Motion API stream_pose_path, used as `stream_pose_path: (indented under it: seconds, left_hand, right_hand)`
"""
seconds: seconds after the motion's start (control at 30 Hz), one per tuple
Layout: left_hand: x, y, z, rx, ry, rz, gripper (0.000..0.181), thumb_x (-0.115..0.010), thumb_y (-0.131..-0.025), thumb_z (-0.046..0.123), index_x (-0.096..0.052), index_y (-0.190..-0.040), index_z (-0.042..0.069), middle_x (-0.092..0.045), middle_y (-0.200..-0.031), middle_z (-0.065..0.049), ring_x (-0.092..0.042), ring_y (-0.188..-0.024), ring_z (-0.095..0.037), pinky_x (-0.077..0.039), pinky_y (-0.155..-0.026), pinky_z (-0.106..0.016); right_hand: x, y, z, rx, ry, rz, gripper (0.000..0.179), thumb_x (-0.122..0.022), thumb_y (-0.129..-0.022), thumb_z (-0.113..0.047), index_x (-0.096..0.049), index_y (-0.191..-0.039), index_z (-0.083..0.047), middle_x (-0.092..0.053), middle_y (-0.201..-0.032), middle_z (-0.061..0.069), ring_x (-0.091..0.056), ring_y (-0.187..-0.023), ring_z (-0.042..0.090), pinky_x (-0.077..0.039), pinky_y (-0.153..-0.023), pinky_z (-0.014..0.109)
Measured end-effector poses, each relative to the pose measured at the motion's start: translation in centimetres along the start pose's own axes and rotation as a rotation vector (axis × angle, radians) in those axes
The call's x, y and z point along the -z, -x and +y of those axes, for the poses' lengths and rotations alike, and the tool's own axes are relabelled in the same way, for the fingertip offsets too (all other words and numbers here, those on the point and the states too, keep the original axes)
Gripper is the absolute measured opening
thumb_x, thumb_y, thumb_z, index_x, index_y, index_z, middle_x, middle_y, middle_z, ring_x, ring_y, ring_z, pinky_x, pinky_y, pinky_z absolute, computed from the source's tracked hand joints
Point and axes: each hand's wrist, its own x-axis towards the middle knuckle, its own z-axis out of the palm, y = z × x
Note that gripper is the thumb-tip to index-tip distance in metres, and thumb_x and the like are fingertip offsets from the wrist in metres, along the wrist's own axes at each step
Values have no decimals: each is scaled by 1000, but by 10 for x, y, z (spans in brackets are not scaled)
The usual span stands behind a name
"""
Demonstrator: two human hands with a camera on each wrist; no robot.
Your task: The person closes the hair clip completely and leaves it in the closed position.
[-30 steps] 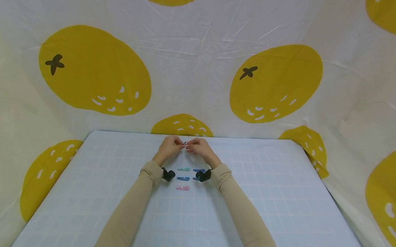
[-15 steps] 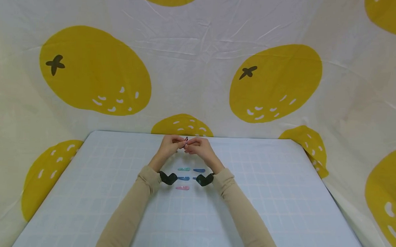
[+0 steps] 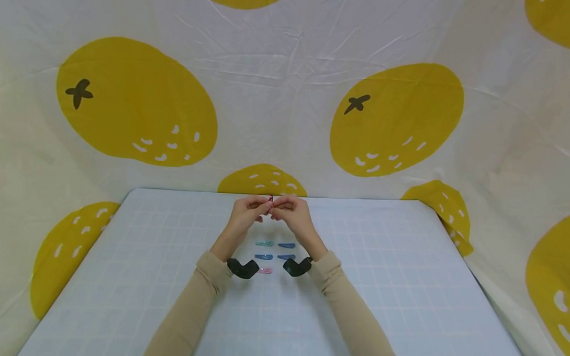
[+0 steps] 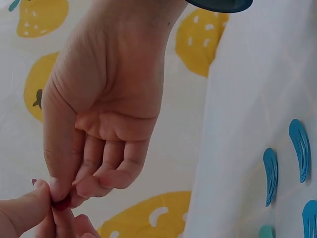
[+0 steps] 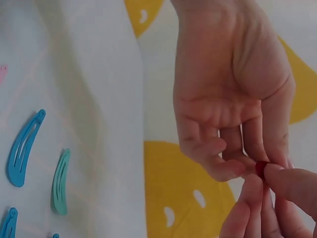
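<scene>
Near the far edge of the table, my left hand [image 3: 243,214] and right hand [image 3: 296,216] meet over a small red hair clip [image 3: 271,198]. Thumb and fingers of each hand pinch it, and they cover most of it. In the left wrist view only a dark red bit of the clip [image 4: 62,203] shows under the left thumb. The right wrist view shows a red end of it [image 5: 261,168] between the fingertips of both hands. Whether the clip is snapped or sprung apart is hidden.
On the pale table [image 3: 380,286], nearer than the hands, lie a teal clip [image 3: 264,244], several blue clips [image 3: 263,257] and a pink clip [image 3: 266,270] in two columns. The left wrist camera [image 3: 244,269] partly covers the pink one. A fruit-print cloth [image 3: 287,120] hangs behind.
Both hands have drawn back and up slightly, their wrists moving toward the body. The red clip now stands more upright and sits slightly farther right between the fingertips. The clips on the table stay put.
</scene>
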Motion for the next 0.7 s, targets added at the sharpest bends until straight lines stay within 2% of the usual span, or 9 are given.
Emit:
stream_pose_path:
  seconds: [0.2,0.43,0.53,0.7]
  left_hand:
    - [2,7,-3,-52,35,-60,28,-70,-94,25,-70,-112,3,-70,-94,-6,-60,-86,-23,-52,-74,-28]
    - [6,18,-1,-96,6,-97,32,-70,-94,30,-69,-113,4,-69,-97,-7,-58,-87,-25,-53,-79,-35]
    - [8,23,2,-102,-8,-106,32,-71,-93,30,-69,-113,6,-69,-98,-7,-59,-87,-26,-52,-77,-33]
    - [12,32,5,-120,-66,-129,28,-72,-92,30,-71,-111,10,-70,-102,-6,-58,-91,-33,-51,-72,-29]
  right_hand:
    - [5,9,-9,4,26,-23,11,-70,-90,-3,-68,-100,3,-71,-90,14,-65,-70,19,-56,-72,28]
    - [13,22,-20,31,49,-106,12,-69,-91,-3,-69,-101,3,-71,-94,16,-64,-74,21,-55,-74,29]
    - [17,26,-23,47,66,-141,13,-68,-92,-3,-70,-102,4,-70,-96,18,-64,-75,21,-55,-75,29]
    - [24,34,-27,62,100,-182,12,-68,-93,-4,-72,-102,2,-71,-95,15,-64,-77,24,-56,-76,31]
